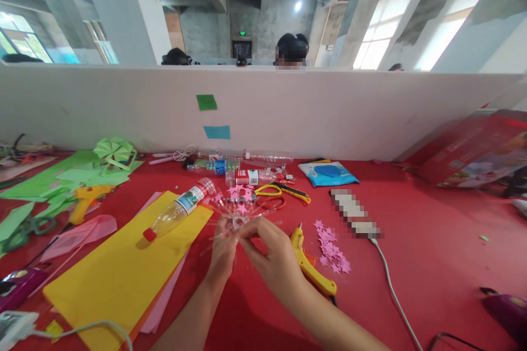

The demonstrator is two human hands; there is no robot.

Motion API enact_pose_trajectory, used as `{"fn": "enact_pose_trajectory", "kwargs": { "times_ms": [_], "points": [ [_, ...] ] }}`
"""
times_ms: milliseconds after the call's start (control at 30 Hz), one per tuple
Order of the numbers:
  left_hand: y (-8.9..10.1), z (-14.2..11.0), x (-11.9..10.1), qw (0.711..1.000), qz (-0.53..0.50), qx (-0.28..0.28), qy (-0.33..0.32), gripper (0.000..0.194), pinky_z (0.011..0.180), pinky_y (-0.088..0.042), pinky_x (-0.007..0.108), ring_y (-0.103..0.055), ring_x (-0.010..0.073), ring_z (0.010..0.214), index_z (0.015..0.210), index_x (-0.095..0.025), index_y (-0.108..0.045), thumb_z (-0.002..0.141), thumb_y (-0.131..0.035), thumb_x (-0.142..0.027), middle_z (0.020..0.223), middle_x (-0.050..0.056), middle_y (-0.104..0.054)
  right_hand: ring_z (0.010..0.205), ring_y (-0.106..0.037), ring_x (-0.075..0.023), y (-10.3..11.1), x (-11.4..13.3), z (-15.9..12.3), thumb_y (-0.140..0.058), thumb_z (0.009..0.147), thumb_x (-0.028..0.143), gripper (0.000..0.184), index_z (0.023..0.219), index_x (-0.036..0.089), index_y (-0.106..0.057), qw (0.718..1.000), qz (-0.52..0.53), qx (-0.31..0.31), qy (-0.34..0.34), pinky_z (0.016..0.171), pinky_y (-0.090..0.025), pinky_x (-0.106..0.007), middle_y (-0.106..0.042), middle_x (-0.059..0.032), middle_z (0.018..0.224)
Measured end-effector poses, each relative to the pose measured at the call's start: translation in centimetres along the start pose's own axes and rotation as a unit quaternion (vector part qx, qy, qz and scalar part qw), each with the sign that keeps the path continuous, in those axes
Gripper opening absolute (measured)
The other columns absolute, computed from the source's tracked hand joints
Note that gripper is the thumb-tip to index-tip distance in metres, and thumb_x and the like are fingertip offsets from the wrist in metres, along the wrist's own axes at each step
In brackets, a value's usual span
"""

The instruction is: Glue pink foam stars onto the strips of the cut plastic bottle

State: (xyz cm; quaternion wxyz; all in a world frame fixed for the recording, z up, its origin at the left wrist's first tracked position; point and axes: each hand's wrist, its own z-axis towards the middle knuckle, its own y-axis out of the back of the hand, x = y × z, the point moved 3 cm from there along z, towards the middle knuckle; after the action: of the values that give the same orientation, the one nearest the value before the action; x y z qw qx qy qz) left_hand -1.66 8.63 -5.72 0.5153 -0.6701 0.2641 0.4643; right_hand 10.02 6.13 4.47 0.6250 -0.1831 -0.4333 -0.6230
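The left hand (pixel 224 241) is nearly closed, its fingers curled around the neck of a clear plastic piece (pixel 239 221) cut into splayed strips, with pink stars on the strips farthest from the person. The right hand (pixel 267 244) is partly closed, thumb and fingers pinched together at the right side of that neck. The piece is held above the middle of the red bench (pixel 411 263), at the fingertips of both hands. A yellow glue gun (pixel 310 269) lies just beside the right hand, and loose pink stars (pixel 331 248) lie to the right of it.
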Motion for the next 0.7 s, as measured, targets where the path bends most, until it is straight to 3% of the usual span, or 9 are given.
{"fn": "enact_pose_trajectory", "kwargs": {
  "times_ms": [200, 467, 700],
  "points": [
    [-0.07, -0.07, -0.09, 1.0, 0.004, -0.002, 0.003, 0.04, 0.071, -0.048, 0.029, -0.063, 0.0164, 0.073, 0.092, -0.021, -0.052, 0.056, -0.071, -0.018, 0.074, -0.004, -0.062, 0.079, -0.063, -0.0159, 0.14, -0.17, -0.13, -0.052, 0.085, 0.009, 0.017, 0.088, 0.021, -0.064, 1.0, -0.015, -0.004, 0.02, 0.071, -0.051, -0.026, -0.066, -0.0032, 0.084],
    [0.24, 0.02, -0.07, 1.0, 0.011, 0.02, -0.013, 0.032, 0.067, -0.048, 0.026, -0.06, 0.0136, 0.068, 0.094, -0.021, -0.053, 0.065, -0.068, -0.018, 0.077, -0.002, -0.061, 0.093, -0.062, -0.0164, -0.31, -0.58, 0.0, -0.053, 0.084, 0.005, 0.023, 0.096, 0.02, -0.065, 0.997, -0.012, -0.008, 0.073, 0.084, -0.052, -0.027, -0.064, -0.0068, 0.097],
    [0.3, 0.27, -0.09, 1.0, 0.008, 0.016, -0.011, 0.034, 0.074, -0.049, 0.03, -0.063, 0.0166, 0.075, 0.095, -0.02, -0.053, 0.067, -0.07, -0.025, 0.081, 0.0, -0.064, 0.089, -0.062, -0.0161, -0.19, -0.66, 0.11, -0.053, 0.084, 0.007, 0.021, 0.094, 0.021, -0.065, 0.998, -0.005, -0.013, 0.055, 0.077, -0.054, -0.027, -0.062, -0.0065, 0.097]
  ]
}}
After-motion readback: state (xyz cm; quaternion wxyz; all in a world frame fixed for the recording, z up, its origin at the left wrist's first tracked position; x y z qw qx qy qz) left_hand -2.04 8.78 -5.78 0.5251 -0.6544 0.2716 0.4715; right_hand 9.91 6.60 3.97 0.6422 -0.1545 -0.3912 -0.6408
